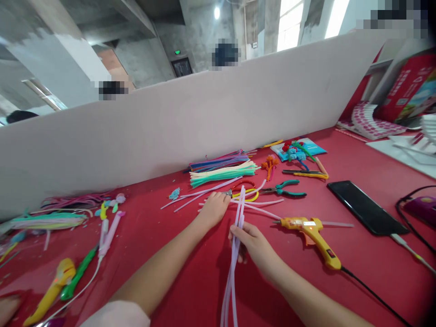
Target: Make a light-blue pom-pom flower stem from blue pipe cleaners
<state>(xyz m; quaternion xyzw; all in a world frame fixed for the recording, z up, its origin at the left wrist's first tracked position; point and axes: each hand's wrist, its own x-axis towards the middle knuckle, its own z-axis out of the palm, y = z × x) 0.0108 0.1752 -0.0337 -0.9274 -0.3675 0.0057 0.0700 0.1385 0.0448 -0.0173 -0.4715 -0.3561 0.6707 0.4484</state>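
My right hand (248, 238) is closed around several lilac pipe cleaners (237, 213), which stand roughly upright and hang down toward the front edge of the view. Further away, my left hand (216, 206) rests low over the table with its fingers curled. What lies under those fingertips is hidden. Loose lilac pipe cleaners (190, 195) spread on both sides of it. Just beyond its fingers are scissors with yellow and red handles (252, 195). Pliers with teal handles (289, 188) lie to the right of these scissors.
On the red table (184, 272), a yellow glue gun (309, 225) and a black phone (366, 206) lie right. Pipe cleaner bundles (223, 172) sit before the white partition (204, 122). Left are another yellow glue gun (56, 284), a green-handled tool (80, 274) and another person's hand (8, 309).
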